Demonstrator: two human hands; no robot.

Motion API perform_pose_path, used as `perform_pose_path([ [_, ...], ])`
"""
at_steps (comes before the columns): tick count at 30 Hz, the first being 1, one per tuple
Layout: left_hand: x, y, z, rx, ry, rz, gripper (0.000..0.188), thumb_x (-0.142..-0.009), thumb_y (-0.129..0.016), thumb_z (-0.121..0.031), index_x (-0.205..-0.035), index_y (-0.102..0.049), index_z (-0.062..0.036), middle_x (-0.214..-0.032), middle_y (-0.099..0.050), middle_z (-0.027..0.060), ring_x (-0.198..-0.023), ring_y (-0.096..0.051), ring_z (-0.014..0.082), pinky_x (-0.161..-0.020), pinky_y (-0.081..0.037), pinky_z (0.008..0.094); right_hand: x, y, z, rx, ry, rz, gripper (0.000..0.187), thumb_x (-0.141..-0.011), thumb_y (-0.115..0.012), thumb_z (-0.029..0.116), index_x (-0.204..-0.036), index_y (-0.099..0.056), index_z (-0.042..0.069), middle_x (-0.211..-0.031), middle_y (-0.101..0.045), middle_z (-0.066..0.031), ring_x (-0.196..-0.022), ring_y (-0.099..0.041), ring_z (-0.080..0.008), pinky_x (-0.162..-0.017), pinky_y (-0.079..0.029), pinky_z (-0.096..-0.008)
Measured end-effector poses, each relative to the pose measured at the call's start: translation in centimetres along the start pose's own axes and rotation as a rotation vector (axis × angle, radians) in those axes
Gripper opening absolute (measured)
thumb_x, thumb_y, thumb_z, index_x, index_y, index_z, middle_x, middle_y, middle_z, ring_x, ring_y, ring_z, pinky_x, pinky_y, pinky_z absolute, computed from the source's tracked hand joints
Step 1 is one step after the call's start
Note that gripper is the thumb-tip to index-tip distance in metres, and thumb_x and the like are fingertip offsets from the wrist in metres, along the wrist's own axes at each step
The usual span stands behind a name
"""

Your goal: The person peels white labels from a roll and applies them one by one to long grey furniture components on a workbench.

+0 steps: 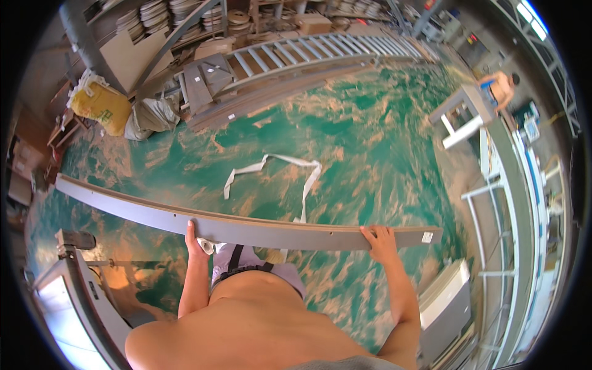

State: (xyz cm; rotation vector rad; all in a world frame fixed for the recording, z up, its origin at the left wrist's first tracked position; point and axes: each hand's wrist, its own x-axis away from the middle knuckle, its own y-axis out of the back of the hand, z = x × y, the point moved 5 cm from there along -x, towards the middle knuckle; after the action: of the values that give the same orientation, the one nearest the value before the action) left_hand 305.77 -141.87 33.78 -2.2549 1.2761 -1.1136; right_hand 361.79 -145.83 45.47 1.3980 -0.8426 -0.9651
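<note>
Board (280,234), long, is held by left hand (195,242) and right hand (383,245).

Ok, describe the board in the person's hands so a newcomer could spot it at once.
Start from the green, brown-streaked floor. Across its near part, a long, narrow grey board is held by the person's left hand and right hand. Unlike the boards stacked at lower right, it lies crosswise in both hands, with a small white label near its right end.
</note>
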Motion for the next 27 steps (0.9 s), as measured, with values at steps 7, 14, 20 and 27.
perform_pose_path([
  [7, -17.0, -9.8, 6.2, 0.069, 0.097, -0.127, 0.048, -0.088, -0.065, -0.038, -0.121, -0.051, -0.0062, -0.109, -0.061, 0.0113, -0.099, -0.061, 0.0293, -0.087, -0.051, 0.0478, -20.1, -0.2, -12.2, -0.105, 0.067, 0.016, 0.081, -0.053, -0.082, 0.017, -0.128, -0.053, 0.02, -0.109, -0.058, -0.01, -0.101, -0.056, -0.0309, -0.089, -0.04, -0.0459],
  [14, -30.6, -20.4, 12.9, 0.222, 0.313, -0.142, 0.044, -0.089, -0.064, -0.038, -0.118, -0.057, -0.0061, -0.111, -0.064, 0.0109, -0.102, -0.061, 0.0304, -0.092, -0.048, 0.0465, -35.9, 0.6, -25.8, -0.079, 0.042, 0.17, 0.072, -0.053, -0.081, 0.016, -0.121, -0.057, 0.016, -0.102, -0.06, -0.0081, -0.098, -0.057, -0.0292, -0.084, -0.042, -0.0438],
  [20, -39.8, -36.6, 15.5, 0.233, 0.307, -0.241, 0.044, -0.089, -0.064, -0.039, -0.119, -0.06, -0.0076, -0.115, -0.066, 0.0092, -0.107, -0.061, 0.0285, -0.099, -0.045, 0.0439, -51.1, 1.7, -38.5, -0.038, 0.143, 0.153, 0.072, -0.056, -0.082, 0.018, -0.123, -0.055, 0.015, -0.1, -0.06, -0.0079, -0.096, -0.057, -0.0284, -0.083, -0.041, -0.0423],
  [27, -52.1, -47.0, 25.3, 0.341, 0.242, -0.328, 0.039, -0.088, -0.066, -0.036, -0.11, -0.061, -0.0039, -0.102, -0.068, 0.0117, -0.093, -0.065, 0.029, -0.088, -0.051, 0.0449, -67.2, -2.0, -55.2, 0.011, 0.29, 0.226, 0.077, -0.057, -0.082, 0.021, -0.127, -0.052, 0.015, -0.102, -0.059, -0.0082, -0.096, -0.056, -0.03, -0.084, -0.041, -0.0425],
])
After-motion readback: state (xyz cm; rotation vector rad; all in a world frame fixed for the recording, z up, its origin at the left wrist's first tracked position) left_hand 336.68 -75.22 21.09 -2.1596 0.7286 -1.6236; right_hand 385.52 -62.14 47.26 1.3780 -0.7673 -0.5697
